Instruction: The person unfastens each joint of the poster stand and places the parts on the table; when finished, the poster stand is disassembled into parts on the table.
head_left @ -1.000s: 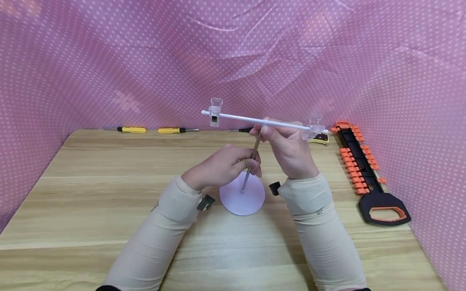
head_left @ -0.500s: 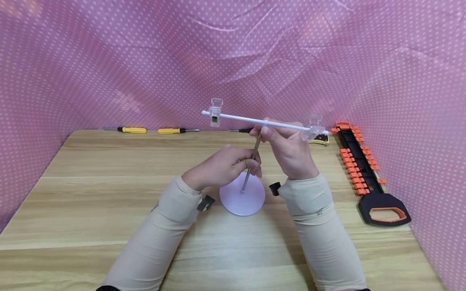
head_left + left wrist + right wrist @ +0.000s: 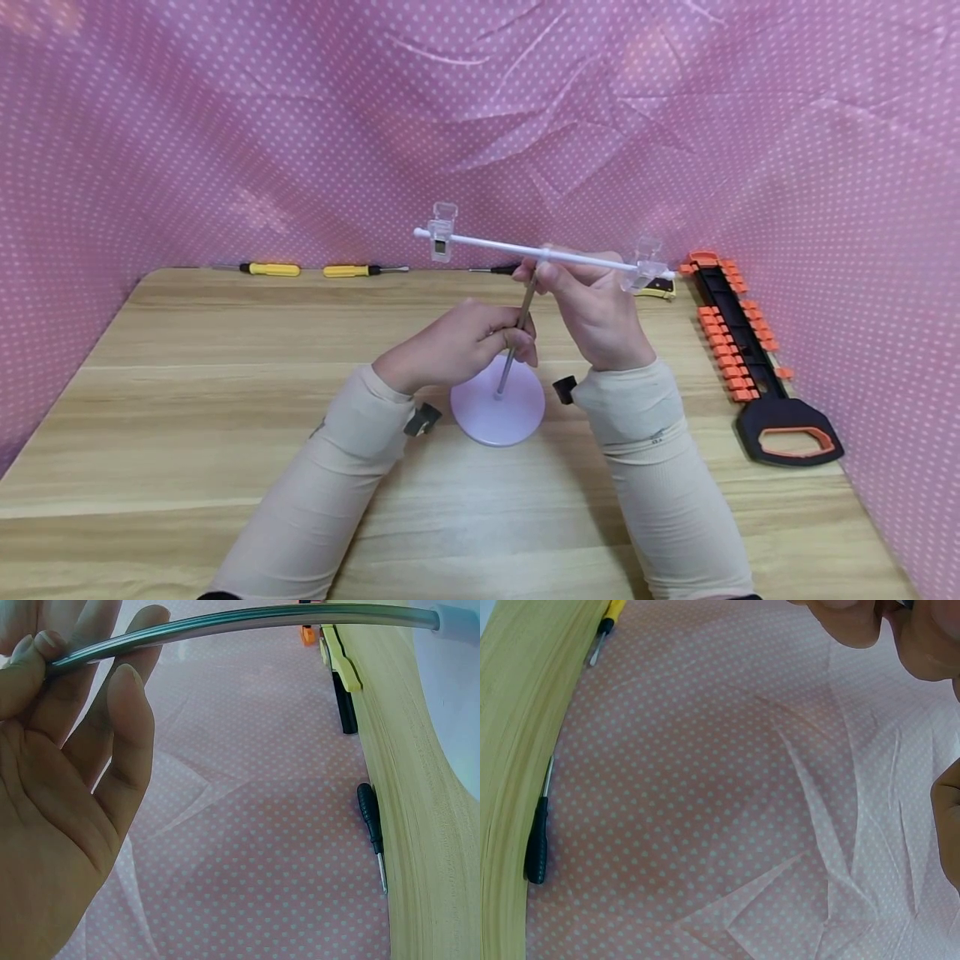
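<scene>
Grey metal rod rises, slightly tilted, from a round lilac base standing mid-desk, and the left hand has its fingers curled round the rod's middle; the left wrist view shows the fingertips pinching it against the thumb. The right hand pinches the rod's top, where a white crossbar runs nearly level with a clear clip at its left end and another clear clip at its right.

Along the back edge of the wooden desk lie two yellow-handled screwdrivers and a black-handled screwdriver, partly hidden behind the right hand. A yellow and black tool sits just behind the right clip, too hidden to identify. A black and orange handsaw lies along the desk's right edge, well apart from the base.

Pink dotted cloth walls the desk at the back and both sides. Bare wood lies to the left of the base and in front of it, crossed by both beige sleeves.
</scene>
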The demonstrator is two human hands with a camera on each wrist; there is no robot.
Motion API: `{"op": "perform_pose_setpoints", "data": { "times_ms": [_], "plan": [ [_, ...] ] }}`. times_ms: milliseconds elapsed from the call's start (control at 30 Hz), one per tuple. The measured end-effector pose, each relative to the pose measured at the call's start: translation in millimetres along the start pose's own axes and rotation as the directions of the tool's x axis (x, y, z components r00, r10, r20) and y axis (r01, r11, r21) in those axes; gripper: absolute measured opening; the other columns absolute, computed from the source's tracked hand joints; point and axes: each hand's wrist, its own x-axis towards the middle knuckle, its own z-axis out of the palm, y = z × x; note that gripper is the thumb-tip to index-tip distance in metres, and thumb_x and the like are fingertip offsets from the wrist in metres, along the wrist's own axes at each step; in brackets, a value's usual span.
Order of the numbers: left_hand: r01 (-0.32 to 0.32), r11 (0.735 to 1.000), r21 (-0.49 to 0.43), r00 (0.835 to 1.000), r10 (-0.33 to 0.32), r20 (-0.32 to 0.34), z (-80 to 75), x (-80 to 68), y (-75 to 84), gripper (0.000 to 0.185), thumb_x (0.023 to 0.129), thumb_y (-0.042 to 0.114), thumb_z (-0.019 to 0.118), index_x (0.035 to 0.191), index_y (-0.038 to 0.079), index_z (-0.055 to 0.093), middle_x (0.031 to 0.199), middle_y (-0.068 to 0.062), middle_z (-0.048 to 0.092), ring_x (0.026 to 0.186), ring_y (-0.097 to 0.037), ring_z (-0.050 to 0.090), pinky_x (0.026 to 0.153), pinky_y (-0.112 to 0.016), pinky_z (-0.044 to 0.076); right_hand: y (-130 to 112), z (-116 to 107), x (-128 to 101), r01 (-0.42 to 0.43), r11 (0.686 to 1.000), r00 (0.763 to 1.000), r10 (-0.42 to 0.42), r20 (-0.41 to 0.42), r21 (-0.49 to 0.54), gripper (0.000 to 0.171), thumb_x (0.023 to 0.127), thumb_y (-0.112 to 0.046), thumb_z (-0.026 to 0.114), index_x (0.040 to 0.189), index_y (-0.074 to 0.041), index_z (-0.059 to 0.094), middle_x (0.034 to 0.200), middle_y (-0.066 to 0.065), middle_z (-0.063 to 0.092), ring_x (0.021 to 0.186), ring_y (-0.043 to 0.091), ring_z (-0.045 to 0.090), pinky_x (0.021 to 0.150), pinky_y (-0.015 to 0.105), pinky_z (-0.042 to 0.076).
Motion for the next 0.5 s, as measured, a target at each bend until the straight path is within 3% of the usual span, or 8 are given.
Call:
{"op": "perform_pose_setpoints", "data": {
  "times_ms": [500],
  "plan": [
    [-0.023, 1.0, -0.015, 1.0, 0.023, 0.016, -9.3, 3.0, -5.2, 0.02, 0.111, 0.013, 0.055, 0.101, 0.01, 0.072, 0.093, 0.0, 0.08, 0.095, -0.009, 0.073, 0.094, -0.033, 0.058, 2.0, 1.3, 7.7, -0.008, 1.0, 1.0, 0.007, -0.021, -0.029, 0.023, 0.089, -0.042, 0.084, 0.098, -0.021, 0.084, 0.093, -0.004, 0.079, 0.094, 0.012, 0.07, 0.088, 0.026, 0.047]
  ]
}}
